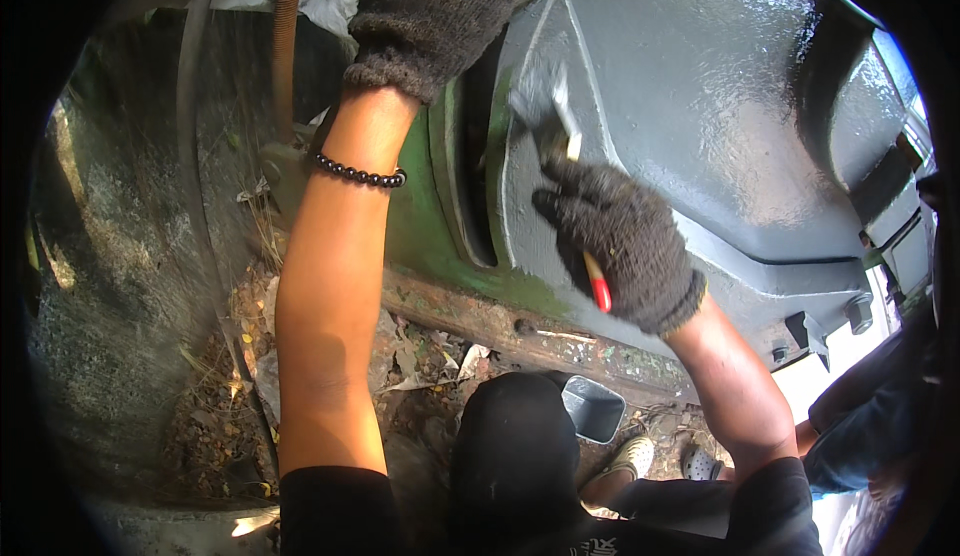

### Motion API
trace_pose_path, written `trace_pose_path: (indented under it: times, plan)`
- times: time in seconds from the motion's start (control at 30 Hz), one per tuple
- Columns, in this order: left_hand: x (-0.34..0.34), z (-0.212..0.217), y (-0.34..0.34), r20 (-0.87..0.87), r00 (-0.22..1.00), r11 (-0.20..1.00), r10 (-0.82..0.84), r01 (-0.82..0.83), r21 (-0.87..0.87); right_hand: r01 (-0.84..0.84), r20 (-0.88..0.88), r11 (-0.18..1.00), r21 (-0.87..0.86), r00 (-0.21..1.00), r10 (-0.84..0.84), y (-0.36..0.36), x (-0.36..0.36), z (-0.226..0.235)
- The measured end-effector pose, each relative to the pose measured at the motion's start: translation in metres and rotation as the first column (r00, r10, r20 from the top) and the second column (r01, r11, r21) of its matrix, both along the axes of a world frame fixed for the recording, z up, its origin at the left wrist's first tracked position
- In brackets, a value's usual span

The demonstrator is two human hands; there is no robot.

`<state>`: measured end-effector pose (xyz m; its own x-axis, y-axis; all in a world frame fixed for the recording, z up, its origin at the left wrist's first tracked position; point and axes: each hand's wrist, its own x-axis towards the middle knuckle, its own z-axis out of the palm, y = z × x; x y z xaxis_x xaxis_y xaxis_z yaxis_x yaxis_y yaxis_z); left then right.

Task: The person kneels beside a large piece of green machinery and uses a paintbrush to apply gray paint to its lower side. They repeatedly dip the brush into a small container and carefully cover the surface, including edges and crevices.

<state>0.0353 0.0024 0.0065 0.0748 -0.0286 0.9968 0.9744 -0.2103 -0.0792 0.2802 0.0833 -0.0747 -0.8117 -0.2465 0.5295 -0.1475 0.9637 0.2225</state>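
My right hand (625,241), in a dark knitted glove, is closed around a paintbrush (598,284) with a red-ended wooden handle. The brush head, blurred by motion, meets the upright metal flange (550,181), which is coated in wet-looking grey paint. My left hand (440,21), gloved alike, is raised at the top edge, by the upper end of the flange. Its fingers run partly out of view, so their grip is hidden. Between my arms, green metal (415,201) shows beside a dark slot, with patches of green at the lower flange.
A large grey-painted metal body (700,106) fills the right. Below stands a grey open container (593,409) near shoes. A brown corrugated hose (287,46) and a dark cable (190,106) hang at left. Dry leaves litter the ground. A person's dark-clothed leg (865,446) is at lower right.
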Motion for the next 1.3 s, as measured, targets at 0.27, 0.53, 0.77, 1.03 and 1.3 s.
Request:
trace_pose_path:
  times: [0.27, 0.53, 0.77, 1.03, 1.3]
  plan:
    - [0.008, -0.003, -0.001, 0.054, 0.997, 0.998, 0.050, -0.048, -0.027, -0.024, -0.070, 0.994, 0.109, 0.997, 0.031, 0.005, 0.000, 0.028]
    - [0.005, -0.003, -0.007, 0.097, 0.995, 0.998, -0.030, 0.034, -0.045, -0.122, -0.136, 0.991, 0.055, 0.982, 0.128, 0.013, -0.004, 0.045]
    - [-0.028, -0.004, 0.004, 0.011, 0.998, 0.994, 0.064, -0.063, -0.087, -0.185, -0.015, 0.983, 0.005, 0.983, 0.185, 0.007, 0.004, 0.031]
    - [0.000, -0.004, 0.002, 0.163, 0.978, 0.991, -0.129, 0.135, -0.026, -0.137, 0.118, 0.990, -0.023, 0.983, 0.139, 0.024, -0.011, -0.003]
    - [-0.002, -0.007, 0.002, 0.173, 0.973, 0.988, -0.150, 0.151, 0.006, -0.050, 0.129, 0.996, 0.067, 0.991, 0.041, 0.002, -0.025, 0.000]
